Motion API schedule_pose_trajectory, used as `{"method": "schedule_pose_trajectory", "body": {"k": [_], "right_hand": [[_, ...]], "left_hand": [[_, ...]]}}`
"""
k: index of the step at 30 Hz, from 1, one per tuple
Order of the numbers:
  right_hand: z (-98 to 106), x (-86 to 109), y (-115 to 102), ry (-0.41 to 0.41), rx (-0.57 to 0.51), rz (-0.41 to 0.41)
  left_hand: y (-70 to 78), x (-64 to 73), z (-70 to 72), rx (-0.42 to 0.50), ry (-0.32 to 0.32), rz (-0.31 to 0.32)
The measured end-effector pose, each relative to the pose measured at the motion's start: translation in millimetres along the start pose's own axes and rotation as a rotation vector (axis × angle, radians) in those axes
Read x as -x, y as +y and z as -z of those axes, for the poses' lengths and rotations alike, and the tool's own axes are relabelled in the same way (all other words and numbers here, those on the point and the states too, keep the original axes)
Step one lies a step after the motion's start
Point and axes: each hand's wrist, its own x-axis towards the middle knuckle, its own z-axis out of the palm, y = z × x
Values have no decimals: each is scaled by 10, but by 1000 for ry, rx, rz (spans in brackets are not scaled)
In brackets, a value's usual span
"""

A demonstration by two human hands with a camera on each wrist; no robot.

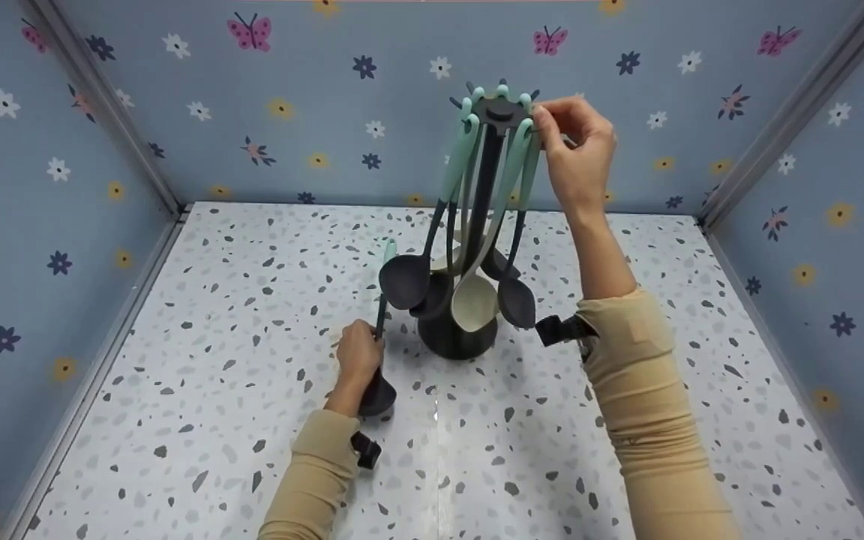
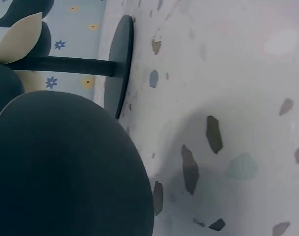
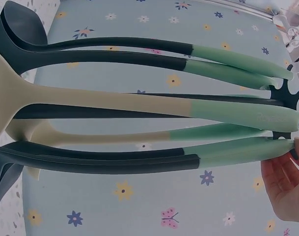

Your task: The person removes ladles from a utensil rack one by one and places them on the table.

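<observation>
Low over the table on the left, my left hand (image 1: 358, 352) grips a black ladle (image 1: 378, 397) by its dark shaft. Its mint handle points away, and its rounded head fills the lower left of the left wrist view. A black utensil stand (image 1: 486, 180) rises in the middle, with mint-handled utensils hung around its top. At its right side my right hand (image 1: 580, 146) pinches the handle end of a black spoon (image 1: 517, 304) by the hook. The right wrist view shows those fingertips at the mint handle (image 3: 237, 152); the thumb partly covers the hook.
Several other utensils hang on the stand, among them a cream spoon (image 1: 475, 304) in front and a black one (image 1: 404, 281) at left. The speckled table (image 1: 199, 375) is bounded by blue patterned panels (image 1: 372, 90) at the back and both sides.
</observation>
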Motion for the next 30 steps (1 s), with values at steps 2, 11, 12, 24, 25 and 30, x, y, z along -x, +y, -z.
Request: {"method": "schedule_pose_trajectory", "body": {"k": [2,11,12,24,25,30], "right_hand": [[2,-2,-2,3,-4,0],[-4,7,1,11,-14,5],[-6,9,0,11,-14,7],[-12,8,-3,20,-15,-8],[-12,8,-3,19,-15,-9],[-11,10,-6,19,-9,-4]], "left_hand": [[-8,-3,-25,-25,-18,0],[-15,-2,-127,-117,-74,-3],[-10,0,-138,-128,-79,-1],[45,36,-224,-202,-43,-45],[51,34,-228,-215,-51,-44],[85,19,-243,-275,-101,-41]]}}
